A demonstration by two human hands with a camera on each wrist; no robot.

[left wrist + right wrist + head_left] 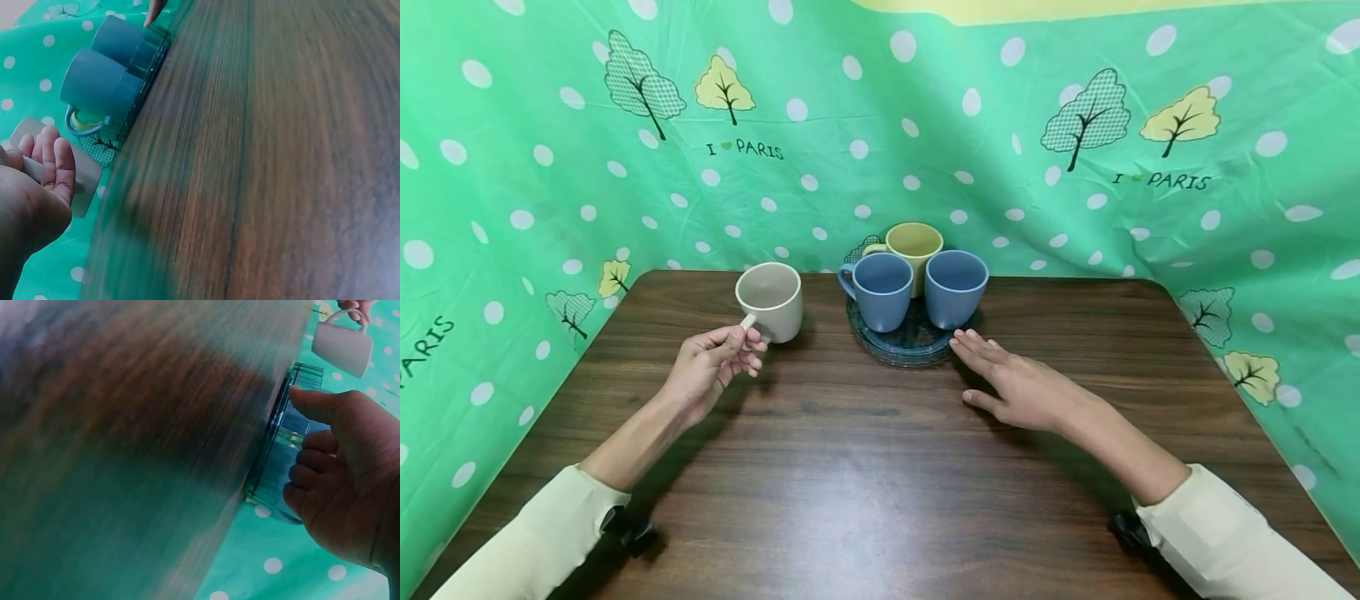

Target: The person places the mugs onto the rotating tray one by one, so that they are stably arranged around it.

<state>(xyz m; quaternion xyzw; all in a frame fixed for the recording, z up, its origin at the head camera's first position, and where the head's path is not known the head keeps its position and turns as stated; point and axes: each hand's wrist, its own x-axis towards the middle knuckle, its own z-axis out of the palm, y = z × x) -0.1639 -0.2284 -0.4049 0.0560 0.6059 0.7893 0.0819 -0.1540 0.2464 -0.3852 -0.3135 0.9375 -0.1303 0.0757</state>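
My left hand point(715, 371) pinches the handle of a cream mug point(781, 318) between thumb and fingers. That mug is upright near the table's back edge, and in the right wrist view it appears lifted off the tabletop. A round clear glass tray point(898, 358) stands at the back centre, bearing two blue mugs, the left one point(886, 307) and the right one point(955, 302), with a yellow mug point(914, 239) behind them. My right hand point(1030, 390) is extended palm down, its fingertips at the tray's right front rim; whether they touch it I cannot tell.
The dark wooden table point(842, 467) ends just behind the mugs. A green polka-dot cloth point(880, 108) with printed trees hangs behind it and down both sides. A black strap device point(628, 532) shows at the left cuff.
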